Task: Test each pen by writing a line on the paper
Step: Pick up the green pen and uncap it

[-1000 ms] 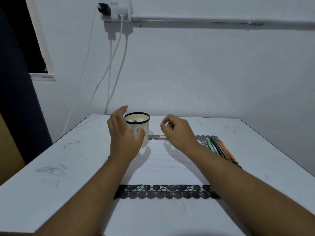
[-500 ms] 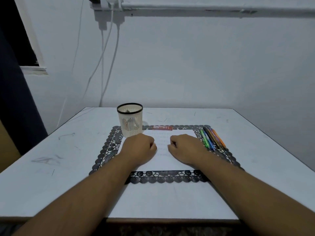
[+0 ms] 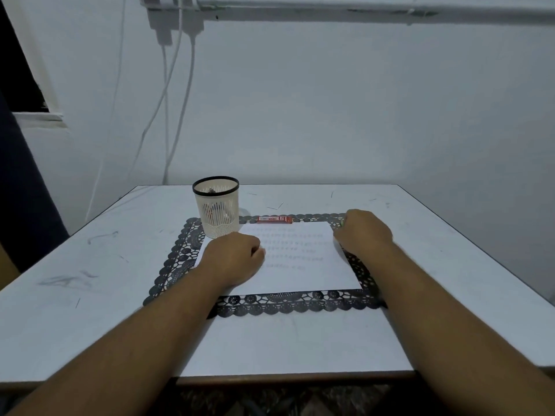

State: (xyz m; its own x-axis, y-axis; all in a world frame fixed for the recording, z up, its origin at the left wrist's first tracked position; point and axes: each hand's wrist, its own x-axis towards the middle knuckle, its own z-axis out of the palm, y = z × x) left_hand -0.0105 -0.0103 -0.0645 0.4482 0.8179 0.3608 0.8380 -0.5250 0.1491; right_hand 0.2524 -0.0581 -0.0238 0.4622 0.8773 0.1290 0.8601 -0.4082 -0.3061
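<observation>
Left hand (image 3: 232,258) down on left part of paper (image 3: 288,265), fingers curled into a loose fist, nothing visible inside it. Right hand (image 3: 363,232) at paper's far right corner, knuckles up, fingers curled under over the spot at the mat's right edge. Tiny green sliver (image 3: 342,224) poking out at the knuckle side, probably a pen; can't tell whether actually gripped or just covered. Rest of pens hidden under that hand.

Paper lying flat on black lace mat (image 3: 177,265), centred on white desk (image 3: 90,295). Several faint rows of written marks across upper half of sheet, lying between the two hands. Lower half blank.

White mesh cup (image 3: 216,207) with black rim upright at mat's far left corner, just beyond left hand, apart from it. Dark bits inside, too small to identify. Small red packet (image 3: 274,219) flat on mat just past paper's far edge, between cup and right hand, touching neither.

Both forearms stretched forward over near desk edge. White cables (image 3: 177,115) hanging down wall behind, from plugs at top.
</observation>
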